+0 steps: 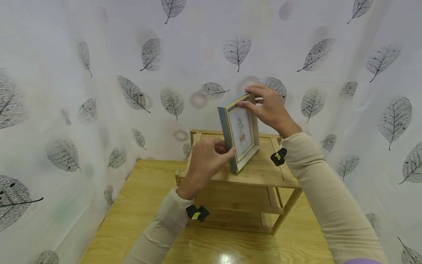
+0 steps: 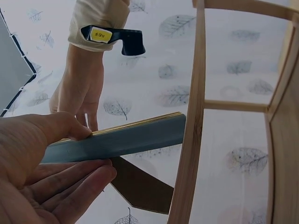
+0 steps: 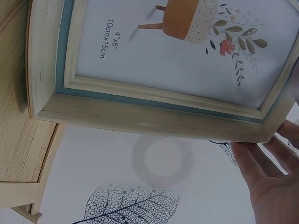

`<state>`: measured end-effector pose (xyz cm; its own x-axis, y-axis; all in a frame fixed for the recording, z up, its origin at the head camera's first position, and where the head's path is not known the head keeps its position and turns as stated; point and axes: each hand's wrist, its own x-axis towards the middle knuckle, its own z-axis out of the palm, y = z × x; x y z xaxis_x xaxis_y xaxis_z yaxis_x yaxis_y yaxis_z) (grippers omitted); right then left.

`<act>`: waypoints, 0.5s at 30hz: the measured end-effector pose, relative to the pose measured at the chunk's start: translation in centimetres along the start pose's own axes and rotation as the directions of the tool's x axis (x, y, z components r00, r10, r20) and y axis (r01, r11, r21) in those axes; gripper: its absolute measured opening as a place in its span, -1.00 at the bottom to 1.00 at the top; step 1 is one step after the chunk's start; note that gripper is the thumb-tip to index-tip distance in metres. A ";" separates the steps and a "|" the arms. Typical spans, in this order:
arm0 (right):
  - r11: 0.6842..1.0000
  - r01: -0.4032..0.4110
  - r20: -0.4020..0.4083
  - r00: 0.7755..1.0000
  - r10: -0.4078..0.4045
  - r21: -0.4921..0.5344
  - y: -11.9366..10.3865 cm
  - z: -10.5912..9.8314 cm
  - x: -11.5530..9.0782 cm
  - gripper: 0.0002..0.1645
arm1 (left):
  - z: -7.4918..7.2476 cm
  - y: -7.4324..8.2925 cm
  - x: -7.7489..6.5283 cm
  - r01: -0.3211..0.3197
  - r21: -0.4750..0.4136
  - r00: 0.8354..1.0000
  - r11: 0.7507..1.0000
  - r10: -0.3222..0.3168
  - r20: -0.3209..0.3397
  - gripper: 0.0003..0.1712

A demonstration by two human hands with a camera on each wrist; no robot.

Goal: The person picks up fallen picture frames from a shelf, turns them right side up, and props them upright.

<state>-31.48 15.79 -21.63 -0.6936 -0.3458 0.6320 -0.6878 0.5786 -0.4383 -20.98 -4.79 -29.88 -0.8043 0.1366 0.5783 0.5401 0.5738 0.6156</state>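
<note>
A picture frame with blue sides and a cream front stands upright, its lower edge at the top board of a small wooden shelf. My left hand pinches its left side, thumb towards the front and fingers behind. At the top right corner, my right hand grips the frame between thumb and fingers. In the left wrist view a dark support leg sticks out from the frame's back. The right wrist view shows a print of a plant in a pot behind the front.
Below the top board the shelf has lower boards. It stands on a yellowish wood-grain table. A white curtain with leaf prints surrounds the table. Dark camera mounts sit on both wrists.
</note>
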 end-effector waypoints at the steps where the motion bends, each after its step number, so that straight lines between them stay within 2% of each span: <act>1: 1.000 -0.001 -0.008 1.000 0.001 -0.019 0.0 0.0 -0.1 -0.36 | 0.0 0.0 0.0 0.006 -0.006 1.000 1.000 -0.006 0.003 -0.79; 8: 0.988 0.013 -0.100 0.995 -0.029 -0.155 -0.2 -0.3 -0.3 -0.38 | -0.2 -0.3 0.0 0.043 -0.024 0.999 0.999 -0.042 0.015 -0.80; 15: 0.974 -0.018 -0.172 0.985 -0.022 -0.227 -0.5 -0.4 -0.8 -0.39 | -0.4 -0.4 0.2 0.060 -0.018 0.998 0.998 -0.059 0.027 -0.80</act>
<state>-30.48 16.06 -21.61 -0.6312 -0.2263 0.7418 -0.6087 0.7373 -0.2930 -21.25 -5.27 -29.77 -0.8413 0.1242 0.5261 0.4955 0.5662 0.6587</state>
